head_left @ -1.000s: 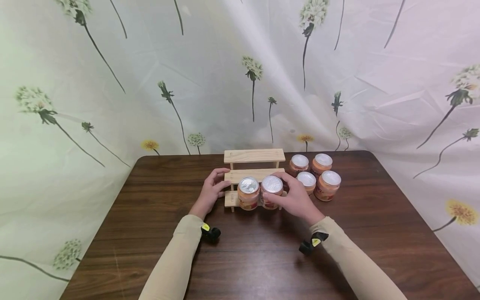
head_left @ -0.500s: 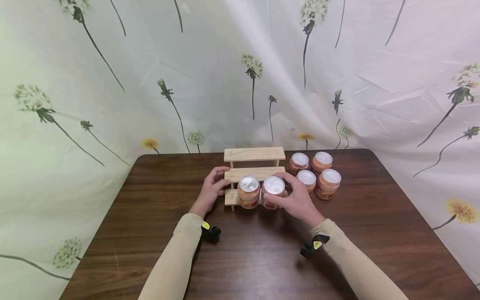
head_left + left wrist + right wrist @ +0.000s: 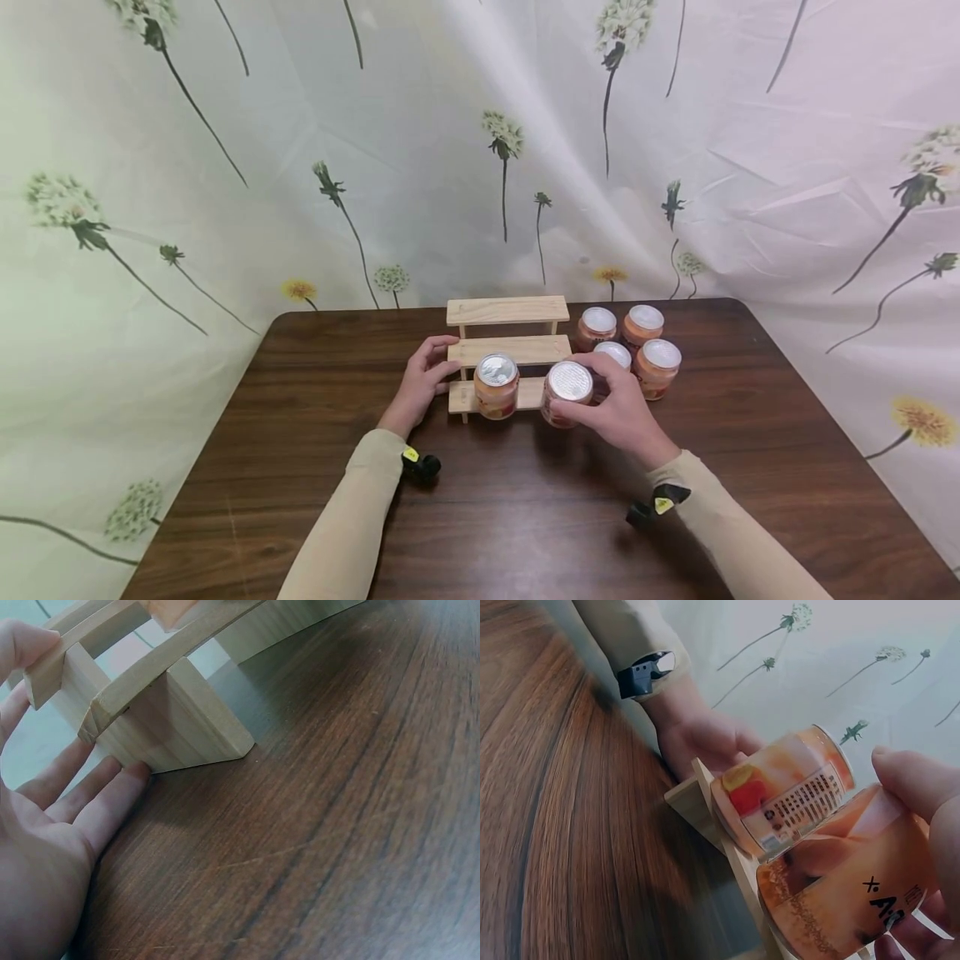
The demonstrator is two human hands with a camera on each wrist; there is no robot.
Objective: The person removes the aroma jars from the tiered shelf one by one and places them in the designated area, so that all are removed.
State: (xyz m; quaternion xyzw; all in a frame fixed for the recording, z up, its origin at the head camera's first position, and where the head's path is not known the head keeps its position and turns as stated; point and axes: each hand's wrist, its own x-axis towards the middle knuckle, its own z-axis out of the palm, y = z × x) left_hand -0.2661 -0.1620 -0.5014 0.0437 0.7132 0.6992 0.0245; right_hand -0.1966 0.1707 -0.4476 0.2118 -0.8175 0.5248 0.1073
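Observation:
My right hand (image 3: 618, 412) grips an orange-labelled can (image 3: 561, 410) with a silver top, thumb and fingers round its sides. That can overlaps the right front of the three-step wooden rack (image 3: 508, 312). In the right wrist view the gripped can (image 3: 847, 877) leans close beside another can (image 3: 784, 791). This second can stands on the rack's lowest step, left of the middle. At the rack's left end my left hand (image 3: 420, 383) holds the steps. The left wrist view shows its fingers (image 3: 112, 802) against the wooden side piece, with another fingertip over a step's end.
Several more cans (image 3: 654, 379) stand grouped on the dark wooden table (image 3: 495, 517) right of the rack. A flower-printed cloth (image 3: 435, 167) hangs behind the table's back edge. The rack's upper two steps carry no cans.
My right hand has drawn its can to the right and slightly toward me, opening a gap beside the other can. My left hand has stayed at the rack's end.

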